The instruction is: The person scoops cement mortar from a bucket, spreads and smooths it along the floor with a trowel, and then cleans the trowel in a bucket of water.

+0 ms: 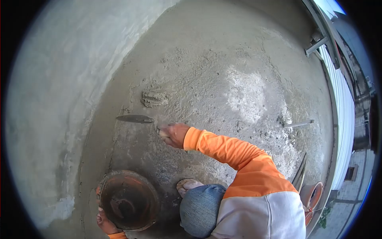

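My right hand (174,134) is closed round the handle of a trowel (136,119), whose pointed blade reaches left over the floor near the wall's foot. Just beyond the blade lies a small heap of wet mortar (154,98). At the lower left, my left hand (106,223) grips the rim of a round, dark-bottomed basin (129,201). The basin has a reddish rim, and little but smears shows inside it. Part of the left hand's fingers is hidden by the rim.
A smooth grey wall (59,79) curves along the left. Rough cement floor (199,87) spreads ahead, with a pale dry patch (246,95). A pipe (299,124) sticks up on the right. Reddish containers (312,197) stand behind my right side, by the edge with corrugated sheeting (341,119).
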The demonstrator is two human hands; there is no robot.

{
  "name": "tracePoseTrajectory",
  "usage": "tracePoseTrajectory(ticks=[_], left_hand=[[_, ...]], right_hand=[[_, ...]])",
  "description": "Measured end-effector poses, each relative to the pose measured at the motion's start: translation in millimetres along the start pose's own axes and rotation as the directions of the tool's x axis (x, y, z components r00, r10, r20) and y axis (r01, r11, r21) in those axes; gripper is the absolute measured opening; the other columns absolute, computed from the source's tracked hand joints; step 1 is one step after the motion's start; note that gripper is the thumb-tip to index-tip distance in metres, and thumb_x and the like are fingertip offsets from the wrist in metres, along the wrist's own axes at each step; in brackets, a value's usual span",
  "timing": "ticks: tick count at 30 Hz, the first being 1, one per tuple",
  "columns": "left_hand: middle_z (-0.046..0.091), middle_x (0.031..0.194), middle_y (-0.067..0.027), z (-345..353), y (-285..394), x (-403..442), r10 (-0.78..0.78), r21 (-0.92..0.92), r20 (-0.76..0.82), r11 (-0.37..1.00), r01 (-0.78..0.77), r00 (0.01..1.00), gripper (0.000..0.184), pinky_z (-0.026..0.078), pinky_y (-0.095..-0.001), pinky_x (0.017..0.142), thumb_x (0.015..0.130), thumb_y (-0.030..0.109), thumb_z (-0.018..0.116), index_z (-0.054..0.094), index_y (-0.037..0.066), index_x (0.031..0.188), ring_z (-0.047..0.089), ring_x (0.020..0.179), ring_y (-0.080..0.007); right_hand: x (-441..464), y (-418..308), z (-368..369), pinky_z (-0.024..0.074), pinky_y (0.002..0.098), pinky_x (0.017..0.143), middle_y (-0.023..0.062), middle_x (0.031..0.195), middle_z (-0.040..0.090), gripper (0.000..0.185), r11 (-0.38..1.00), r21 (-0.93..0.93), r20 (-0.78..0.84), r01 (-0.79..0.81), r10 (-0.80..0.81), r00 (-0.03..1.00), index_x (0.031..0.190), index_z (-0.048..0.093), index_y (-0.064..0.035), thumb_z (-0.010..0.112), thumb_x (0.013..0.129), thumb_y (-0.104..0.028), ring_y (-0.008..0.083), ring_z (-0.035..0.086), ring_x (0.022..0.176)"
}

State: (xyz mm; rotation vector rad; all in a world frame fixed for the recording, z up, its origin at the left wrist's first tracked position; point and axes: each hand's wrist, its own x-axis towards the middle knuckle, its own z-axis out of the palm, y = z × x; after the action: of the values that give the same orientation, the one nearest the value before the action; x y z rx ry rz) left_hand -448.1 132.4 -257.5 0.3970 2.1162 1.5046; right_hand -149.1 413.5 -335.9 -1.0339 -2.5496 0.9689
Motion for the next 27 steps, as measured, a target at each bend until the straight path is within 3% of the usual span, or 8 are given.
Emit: tracePoseTrajectory(ticks=[4,9,13,15,19,21,24,27], left_hand=[[0.058,0.072,-0.0037,2.7,-8.1,-0.5,0.045,-0.007,0.111,0.999,-0.045,0.993,0.030,0.042,-0.0236,0.056,0.086,0.029,0.056,0.050,0.005,0.071,0.049,0.060,-0.0081],[0.043,0.059,0.0025,62.6,0.0,-11.8,0.273,0.123,0.108,0.950,-0.286,0.956,0.037,0.032,-0.0209,0.049,0.086,0.029,0.056,0.036,0.008,0.062,0.034,0.054,-0.0051],[0.036,0.058,0.0041,85.9,-5.5,-5.5,0.319,0.063,0.084,0.944,-0.324,0.944,0.038,0.026,-0.0199,0.048,0.085,0.028,0.057,0.035,0.009,0.062,0.028,0.054,-0.0049],[0.035,0.058,0.0041,83.2,-12.1,-4.6,0.358,0.077,0.114,0.927,-0.368,0.927,0.038,0.026,-0.0198,0.048,0.085,0.027,0.058,0.035,0.008,0.062,0.028,0.054,-0.0049],[0.035,0.057,0.0044,79.9,-15.2,0.8,0.427,0.160,0.038,0.890,-0.427,0.903,0.037,0.027,-0.0200,0.047,0.085,0.025,0.058,0.035,0.007,0.062,0.029,0.054,-0.0048],[0.036,0.057,0.0047,90.6,-3.2,-5.6,0.396,0.205,0.145,0.884,-0.419,0.907,0.036,0.027,-0.0201,0.047,0.085,0.023,0.059,0.036,0.007,0.061,0.029,0.054,-0.0047],[0.036,0.057,0.0053,104.9,-1.0,-8.1,0.421,0.200,0.135,0.875,-0.440,0.897,0.034,0.027,-0.0197,0.047,0.084,0.021,0.059,0.038,0.008,0.061,0.029,0.053,-0.0043],[0.037,0.057,0.0065,103.5,-0.3,-14.6,0.349,0.136,0.180,0.917,-0.375,0.920,0.031,0.027,-0.0191,0.047,0.083,0.016,0.061,0.040,0.007,0.062,0.029,0.053,-0.0029]], right_hand=[[-22.7,-67.1,8.5,0.0447,0.0442,0.073,0.0186,0.081,0.059,0.029,0.901,0.277,0.437,0.334,-0.428,0.791,0.096,0.053,-0.0030,0.056,0.076,-0.023,0.0382,0.057,0.081],[14.0,-112.6,58.8,0.0460,0.0422,0.076,0.0169,0.089,0.060,0.029,0.967,-0.162,0.557,0.195,-0.073,0.827,0.096,0.055,-0.0031,0.055,0.075,-0.023,0.0350,0.058,0.088],[-19.1,-105.9,94.5,0.0470,0.0421,0.075,0.0155,0.092,0.060,0.027,0.953,-0.166,0.432,0.255,-0.162,0.887,0.097,0.056,-0.0029,0.053,0.076,-0.020,0.0351,0.058,0.088],[-36.5,-101.5,91.1,0.0483,0.0425,0.071,0.0167,0.092,0.060,0.030,0.878,-0.090,0.599,0.471,-0.330,0.729,0.102,0.054,-0.0006,0.049,0.078,-0.017,0.0354,0.059,0.085],[-17.6,-97.8,47.3,0.0487,0.0419,0.070,0.0168,0.092,0.060,0.035,0.824,-0.189,0.707,0.535,-0.263,0.656,0.109,0.050,0.0012,0.047,0.079,-0.016,0.0352,0.059,0.084],[-9.7,-97.9,36.2,0.0484,0.0407,0.074,0.0166,0.092,0.061,0.032,0.924,-0.241,0.364,0.297,-0.198,0.910,0.107,0.052,-0.0012,0.045,0.080,-0.017,0.0331,0.059,0.087],[-2.5,-68.9,93.5,0.0474,0.0407,0.078,0.0154,0.099,0.061,0.027,0.909,-0.364,0.320,0.203,-0.082,0.944,0.097,0.061,-0.0056,0.052,0.075,-0.018,0.0325,0.059,0.091],[-25.5,-70.4,91.3,0.0478,0.0402,0.078,0.0157,0.093,0.062,0.024,0.878,-0.199,0.685,0.436,-0.193,0.702,0.094,0.061,-0.0049,0.046,0.078,-0.015,0.0322,0.059,0.087]])
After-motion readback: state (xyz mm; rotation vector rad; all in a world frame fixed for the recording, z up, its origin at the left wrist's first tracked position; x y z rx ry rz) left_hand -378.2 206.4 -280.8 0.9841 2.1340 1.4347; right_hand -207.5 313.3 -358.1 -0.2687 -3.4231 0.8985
